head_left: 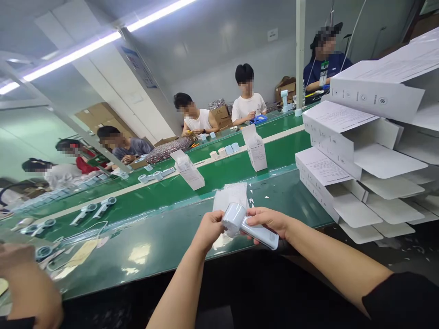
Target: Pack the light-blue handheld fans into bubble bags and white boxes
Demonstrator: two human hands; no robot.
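Both my hands hold a light blue hair-dryer-shaped device (235, 215) above the near edge of the green bench. My left hand (211, 228) pinches the side of its round head, where something like clear plastic film shows. Around the handle (262, 234), my right hand (269, 219) is closed, its thumb on top and its other fingers mostly hidden underneath. White, semi-clear bags (236, 194) lie on the bench just behind the device. Small white scraps (251, 201) are scattered beside them.
Stacked open white boxes (325, 176) rise on the right. Two white cartons, one tilted (190, 171) and one upright (257, 155), stand on the green conveyor (226, 171). Similar devices (84, 212) lie left. A co-worker's arm (30, 283) enters lower left; several people sit opposite.
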